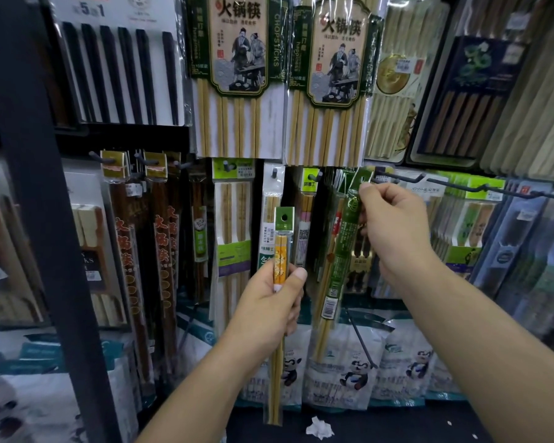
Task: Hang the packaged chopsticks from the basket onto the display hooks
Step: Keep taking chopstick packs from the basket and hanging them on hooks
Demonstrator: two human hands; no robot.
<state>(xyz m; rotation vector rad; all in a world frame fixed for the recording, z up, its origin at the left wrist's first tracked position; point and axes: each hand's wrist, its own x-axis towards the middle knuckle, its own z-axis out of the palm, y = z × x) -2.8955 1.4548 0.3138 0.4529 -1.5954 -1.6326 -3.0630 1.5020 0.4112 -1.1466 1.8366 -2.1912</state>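
Green pack (341, 251): long packet of pale chopsticks in a green sleeve, hanging almost upright just right of centre. Its header is raised to the wire hook (400, 178) at 1 o'clock, and whether the hole is on the tip I cannot tell.
Right grip (394, 231): thumb and forefinger pinch the green pack's header at the very top. This likely lets the weight hang straight below while the hole is offered to the hook.
Wire hook: black and bare, running off toward 3 o'clock, with its free tip just beside the pinched header.
Orange pack (281, 251): narrow packet with an orange tiger print, upright at 6 o'clock from centre, its punched green header on top.
Left grip (269, 302): clenched round the orange pack's middle and held away from the hooks, probably parked for the next turn.
Basket: not in view.
Step in hand: threading the green pack, by my reading.
Risk: fingers cover the header hole, so the tip could miss and crease the card.
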